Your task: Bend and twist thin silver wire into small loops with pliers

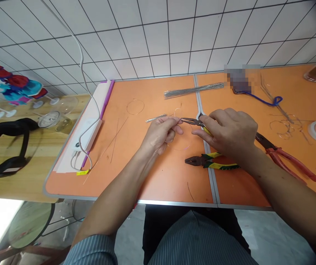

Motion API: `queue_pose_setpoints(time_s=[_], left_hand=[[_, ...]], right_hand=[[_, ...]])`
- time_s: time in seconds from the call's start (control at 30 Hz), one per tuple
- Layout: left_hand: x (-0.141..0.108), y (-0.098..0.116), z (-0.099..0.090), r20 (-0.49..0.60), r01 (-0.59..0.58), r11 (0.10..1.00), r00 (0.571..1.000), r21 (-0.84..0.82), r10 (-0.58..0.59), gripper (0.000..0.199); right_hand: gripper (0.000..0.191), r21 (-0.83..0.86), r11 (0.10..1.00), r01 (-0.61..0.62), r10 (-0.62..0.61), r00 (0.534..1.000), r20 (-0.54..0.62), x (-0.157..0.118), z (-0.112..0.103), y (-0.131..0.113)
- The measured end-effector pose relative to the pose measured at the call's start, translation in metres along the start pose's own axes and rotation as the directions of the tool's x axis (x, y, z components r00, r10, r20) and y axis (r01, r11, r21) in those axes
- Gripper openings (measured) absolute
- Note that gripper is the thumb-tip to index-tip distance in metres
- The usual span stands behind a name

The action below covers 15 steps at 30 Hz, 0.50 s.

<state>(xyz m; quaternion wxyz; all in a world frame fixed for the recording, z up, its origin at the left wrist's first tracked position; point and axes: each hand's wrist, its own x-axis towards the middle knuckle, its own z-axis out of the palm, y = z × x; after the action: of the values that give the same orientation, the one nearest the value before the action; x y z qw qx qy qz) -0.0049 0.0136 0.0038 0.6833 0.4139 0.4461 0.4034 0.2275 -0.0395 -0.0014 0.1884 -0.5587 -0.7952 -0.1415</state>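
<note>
Our left fingers (171, 127) are pinching thin wire (177, 109) at the tips of needle-nose pliers (192, 121), which our right fingers (209, 127) are gripping above the orange table (160, 176); green-and-yellow pliers (210, 161) are lying just nearer us.

My orange desk (152, 176) carries a bundle of wires (193, 90) near the wall side, green-and-yellow pliers (202, 161) across its metal seam, red-handled pliers (287, 156) farther right, and a white ring (313, 133). The thin tangle (283, 129) beside the ring looks like loose wire, though it is faint.
</note>
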Motion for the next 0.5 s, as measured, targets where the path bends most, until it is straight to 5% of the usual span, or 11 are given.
queue_pose_setpoints(time_s=[0.27,0.5], left_hand=[[0.001,-0.002,0.000,-0.032,-0.006,1.000,0.999,0.006,0.006,0.016],[0.001,-0.002,0.001,-0.048,-0.003,1.000,0.999,0.006,0.003,0.016]], right_hand=[[0.056,-0.217,0.970,0.113,-0.133,0.988,-0.081,-0.002,0.006,0.001],[0.053,-0.357,0.919,0.167,-0.265,0.932,-0.247,-0.003,0.013,0.000]])
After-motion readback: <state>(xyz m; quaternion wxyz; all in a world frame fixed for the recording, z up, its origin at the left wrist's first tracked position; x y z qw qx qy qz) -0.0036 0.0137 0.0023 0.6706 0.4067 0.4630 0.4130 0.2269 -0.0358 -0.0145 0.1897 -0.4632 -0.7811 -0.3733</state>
